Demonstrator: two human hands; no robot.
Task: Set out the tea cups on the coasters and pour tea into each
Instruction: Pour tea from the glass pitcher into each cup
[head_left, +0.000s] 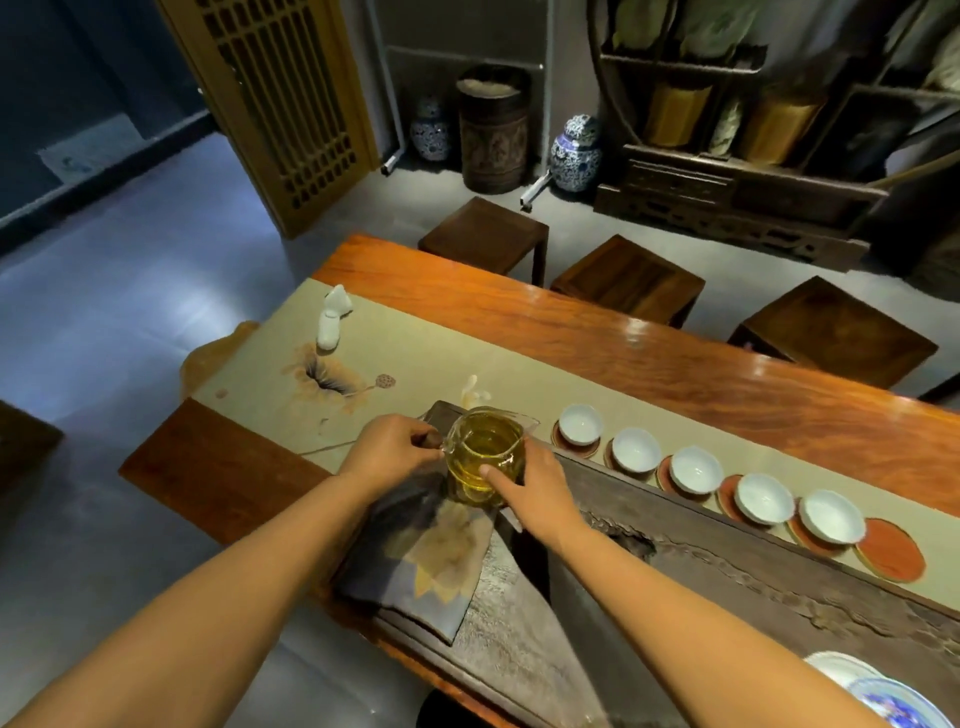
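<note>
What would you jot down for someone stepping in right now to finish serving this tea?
Left hand: pinching the handle of the glass pitcher, which is full of yellow tea.
Right hand: fingers steadying the pitcher's side.
Pitcher sits at the left end of the dark tea tray.
Five white cups sit in a row on red coasters along the table runner; all look empty.
A sixth coaster at the right end has no cup.
Left: the sixth cup, if needed, and all pouring.

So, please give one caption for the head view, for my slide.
Both hands hold a glass pitcher of tea beside five empty cups on coasters.
</note>
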